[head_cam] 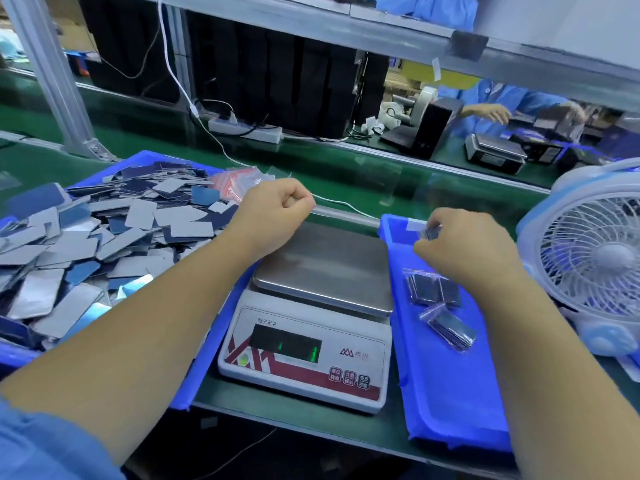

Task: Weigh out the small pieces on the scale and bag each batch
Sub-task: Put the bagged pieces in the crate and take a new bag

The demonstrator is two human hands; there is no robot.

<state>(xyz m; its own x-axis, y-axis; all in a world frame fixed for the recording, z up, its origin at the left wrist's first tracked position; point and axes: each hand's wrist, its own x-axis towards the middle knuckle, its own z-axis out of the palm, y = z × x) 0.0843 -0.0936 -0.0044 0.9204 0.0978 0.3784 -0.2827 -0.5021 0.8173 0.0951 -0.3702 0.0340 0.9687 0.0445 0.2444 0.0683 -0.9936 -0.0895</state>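
Observation:
A white digital scale (304, 358) with a bare steel pan (322, 268) stands between two blue trays. The left tray (204, 358) holds a big pile of small grey and blue flat pieces (104, 237). Behind the pile lie empty red-striped zip bags (235, 183). My left hand (277, 206) hovers over the pan's far left corner, its fingers curled with nothing visible in them. Over the far end of the right tray (450, 393), my right hand (464, 244) pinches a small filled bag (431, 233). Two more filled bags (433, 289) (450, 327) lie in that tray.
A white and blue desk fan (595, 258) stands close to the right tray. A white cable (343, 202) runs behind the scale to a power strip (246, 129). Across the green belt, another person (491, 105) works beside a second scale (495, 154).

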